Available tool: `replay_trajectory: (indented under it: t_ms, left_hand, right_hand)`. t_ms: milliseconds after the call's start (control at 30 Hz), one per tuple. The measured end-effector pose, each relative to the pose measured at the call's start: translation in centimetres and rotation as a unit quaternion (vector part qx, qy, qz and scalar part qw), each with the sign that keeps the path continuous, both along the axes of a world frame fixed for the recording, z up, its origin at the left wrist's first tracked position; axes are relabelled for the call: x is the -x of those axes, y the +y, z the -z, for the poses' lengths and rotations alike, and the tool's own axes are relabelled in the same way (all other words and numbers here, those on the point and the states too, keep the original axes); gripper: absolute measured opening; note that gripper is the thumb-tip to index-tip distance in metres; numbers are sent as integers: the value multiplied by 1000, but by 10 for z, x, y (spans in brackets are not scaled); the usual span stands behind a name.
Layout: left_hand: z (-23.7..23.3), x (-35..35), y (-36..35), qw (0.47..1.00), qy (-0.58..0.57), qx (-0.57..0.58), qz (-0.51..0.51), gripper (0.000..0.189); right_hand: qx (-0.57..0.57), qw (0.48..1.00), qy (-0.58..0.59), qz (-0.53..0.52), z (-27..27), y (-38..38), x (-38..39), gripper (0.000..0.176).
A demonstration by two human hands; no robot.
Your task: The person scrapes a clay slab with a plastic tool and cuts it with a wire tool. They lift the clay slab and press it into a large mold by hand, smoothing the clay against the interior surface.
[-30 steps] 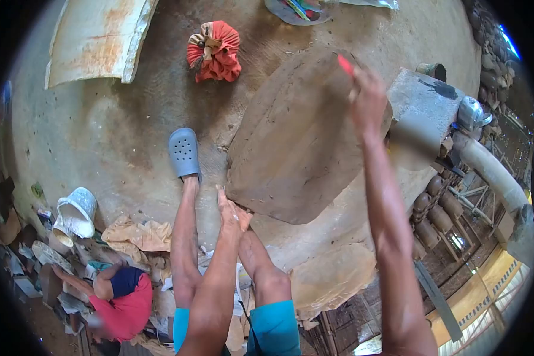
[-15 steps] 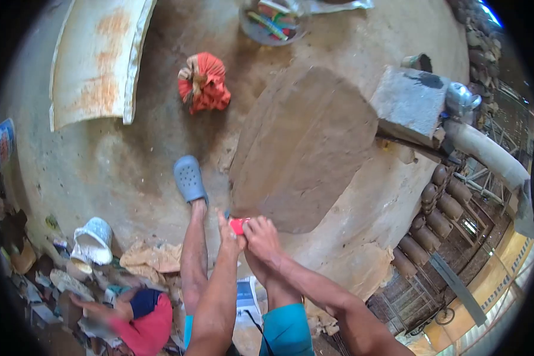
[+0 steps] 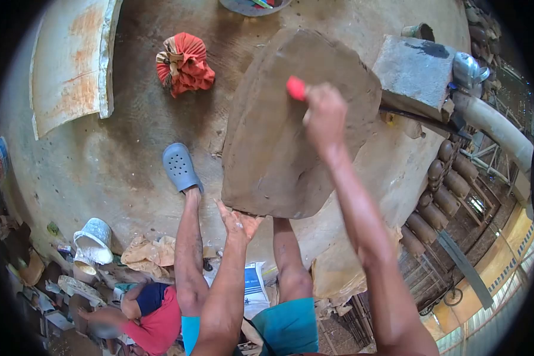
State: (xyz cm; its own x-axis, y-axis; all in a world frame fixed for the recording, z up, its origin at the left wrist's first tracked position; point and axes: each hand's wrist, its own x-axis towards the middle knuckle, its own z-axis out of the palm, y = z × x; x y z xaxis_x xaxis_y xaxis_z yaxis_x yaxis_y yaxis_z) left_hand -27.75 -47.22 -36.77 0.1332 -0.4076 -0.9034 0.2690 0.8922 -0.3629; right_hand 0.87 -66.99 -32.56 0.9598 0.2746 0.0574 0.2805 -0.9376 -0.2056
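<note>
A large block of smooth brown clay [image 3: 279, 130] lies on the floor in front of me. My right hand [image 3: 326, 115] is over the far half of its top, wrapped round a small flat red piece [image 3: 296, 88] that sticks out to the left of the fingers. What kind of tool it is, I cannot tell. At the near end of the clay, my left hand [image 3: 238, 224] rests against the lower edge with thumb and fingers spread and nothing in it.
Left of the clay sit a tied red cloth bundle [image 3: 187, 65] and a curved white panel [image 3: 74, 65]. A grey stone block [image 3: 412, 74] and a metal kettle [image 3: 467, 70] stand to the right. White buckets [image 3: 94, 240] and a seated person [image 3: 151, 317] are at lower left.
My right hand has carried the red piece from the near end of the clay up over its far half. My left hand has let go of it and spread at the near edge.
</note>
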Motion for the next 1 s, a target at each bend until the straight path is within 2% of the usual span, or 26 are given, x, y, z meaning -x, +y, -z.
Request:
replay_trajectory:
  t_ms: [100, 167, 200, 267, 333, 433, 467, 533, 600, 633, 667, 700, 767, 800, 833, 867, 900, 967, 1000]
  left_hand:
    - [-1, 1, -4, 999, -28, -19, 19, 117]
    - [2, 0, -3, 1000, -13, -21, 4, 115]
    - [4, 0, -3, 999, -22, -24, 4, 115]
    - [5, 5, 0, 996, -41, -57, 48, 114]
    - [-5, 15, 5, 999, -26, -41, 23, 115]
    - [-7, 3, -4, 1000, -2, 0, -21, 118]
    - [-14, 4, -9, 999, -20, -27, -31, 120]
    - [-17, 12, -16, 996, -41, -66, -34, 125]
    - [-15, 20, -30, 997, -10, -72, -15, 124]
    - [-16, 27, -36, 997, 15, -70, 5, 123]
    - [-15, 31, -43, 997, 31, -65, 14, 123]
    - [-14, 33, -55, 998, 50, -40, -22, 121]
    - [-18, 36, -65, 996, 68, -22, -51, 119]
    - [-19, 31, -70, 996, 60, -22, -60, 115]
    - [-20, 26, -70, 996, 50, -22, -65, 111]
    - [-15, 26, -70, 997, 42, -25, -62, 111]
    - [-5, 36, -71, 995, 45, -52, -68, 106]
    - [9, 47, -71, 993, 30, -81, -84, 102]
    - [12, 55, -66, 995, 10, -56, -84, 98]
  right_hand:
    - [-54, 996, 74, 10, -9, 31, 127, 24]
    - [-39, 987, 155, -13, -16, 50, 201, 24]
    - [-51, 986, 159, -27, -18, 54, 228, 25]
    - [-63, 984, 162, -38, -27, 59, 261, 26]
    - [-56, 964, 253, -61, -37, 53, 271, 21]
    - [-72, 980, 178, -47, -40, 15, 194, 14]
    - [-89, 992, 88, -34, -44, -6, 130, 13]
    - [-32, 999, -11, 9, -33, -55, 11, 20]
    - [67, 997, -26, 19, -7, -97, -78, 30]
    - [39, 999, 18, 21, 8, -108, -94, 35]
    - [34, 999, -1, 13, 10, -102, -75, 35]
    - [30, 999, -22, 0, 9, -87, -50, 36]
    - [-31, 999, -7, -16, 3, -54, 42, 33]
    - [-11, 999, 48, 18, -7, -35, 90, 27]
    - [-73, 995, 57, 26, -10, -23, 132, 31]
    - [-80, 990, 108, 35, -13, -13, 172, 30]
    - [-48, 982, 178, 40, -20, 0, 218, 26]
    - [-74, 982, 172, 13, -27, 12, 273, 22]
    - [-68, 981, 180, 7, -29, 13, 282, 21]
